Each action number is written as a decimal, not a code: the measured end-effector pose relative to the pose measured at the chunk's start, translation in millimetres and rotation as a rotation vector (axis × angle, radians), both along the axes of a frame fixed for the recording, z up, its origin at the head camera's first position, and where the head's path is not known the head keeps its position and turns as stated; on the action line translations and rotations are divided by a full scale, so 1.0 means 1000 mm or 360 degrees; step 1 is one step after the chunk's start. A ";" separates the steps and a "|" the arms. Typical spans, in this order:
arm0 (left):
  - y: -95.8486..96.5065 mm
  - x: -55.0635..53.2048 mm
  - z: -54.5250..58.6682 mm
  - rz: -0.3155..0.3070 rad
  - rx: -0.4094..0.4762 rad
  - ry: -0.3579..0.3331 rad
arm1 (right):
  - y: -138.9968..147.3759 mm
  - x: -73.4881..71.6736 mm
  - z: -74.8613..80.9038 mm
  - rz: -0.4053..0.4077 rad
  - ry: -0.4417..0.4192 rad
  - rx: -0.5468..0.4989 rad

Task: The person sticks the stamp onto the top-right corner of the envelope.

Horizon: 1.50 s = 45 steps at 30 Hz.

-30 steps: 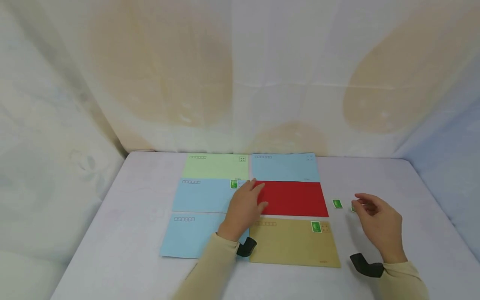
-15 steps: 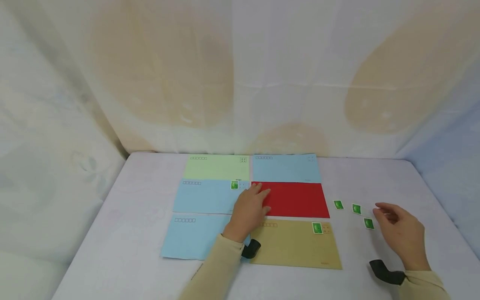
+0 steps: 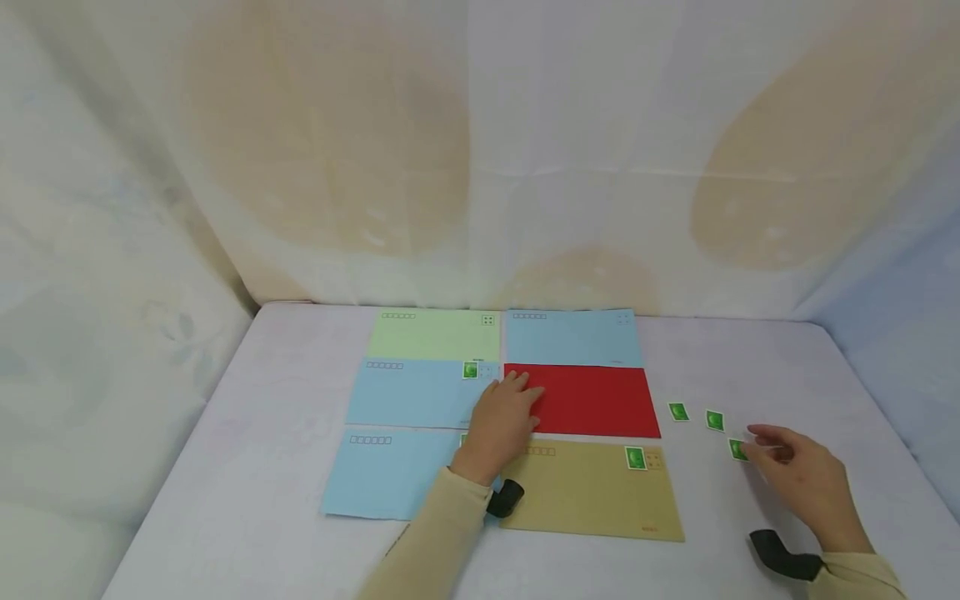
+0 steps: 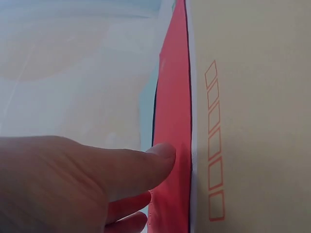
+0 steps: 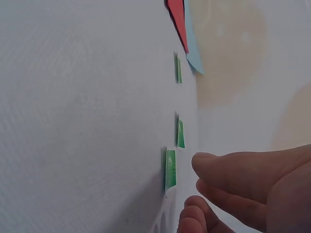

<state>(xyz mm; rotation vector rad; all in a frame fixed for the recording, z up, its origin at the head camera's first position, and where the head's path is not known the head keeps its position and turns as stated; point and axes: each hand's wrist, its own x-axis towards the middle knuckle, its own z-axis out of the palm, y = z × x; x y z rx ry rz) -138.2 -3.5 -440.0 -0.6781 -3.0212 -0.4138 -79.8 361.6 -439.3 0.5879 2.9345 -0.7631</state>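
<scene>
My left hand rests with spread fingers on the left end of a red envelope. Its thumb lies on the red paper in the left wrist view. At the right, my right hand hovers with bent fingers beside the nearest of three loose green stamps; nothing is between its fingers and thumb. The other two, a middle stamp and a far stamp, lie on the white table between that hand and the red envelope.
Below the red envelope lies a tan envelope bearing a green stamp. A blue envelope at left also has a stamp. Another blue envelope, a green envelope and a back blue envelope complete two columns.
My right hand has moved right and nearer me, uncovering two of the loose stamps, and now lies closer to the nearest one. My left hand has shifted slightly right over the red envelope.
</scene>
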 end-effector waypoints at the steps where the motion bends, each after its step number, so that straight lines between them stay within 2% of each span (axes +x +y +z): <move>1: 0.000 0.000 0.000 0.0002 -0.0005 0.0000 | 0.000 0.000 -0.001 0.0006 -0.0003 0.0001; 10: 0.003 -0.002 -0.002 0.0009 -0.0035 -0.0023 | 0.004 -0.001 -0.009 0.0026 -0.0069 0.0008; 17: 0.002 -0.001 -0.002 0.0004 -0.0053 -0.0020 | 0.005 -0.001 -0.012 0.0069 -0.0038 0.0030; 22: 0.003 -0.002 -0.001 0.0018 -0.0065 -0.0054 | 0.006 -0.002 -0.014 0.0052 -0.0055 0.0031; 30: 0.005 -0.001 0.002 0.0054 -0.0079 -0.0116 | 0.007 -0.001 -0.014 0.0044 -0.0001 0.0026; 41: 0.007 -0.001 0.001 0.0066 -0.0065 -0.0114 | 0.002 -0.002 -0.014 0.0004 0.0053 0.0078; 45: 0.006 -0.001 0.000 0.0078 -0.0070 -0.0116 | 0.002 -0.001 -0.014 0.0026 0.0058 0.0077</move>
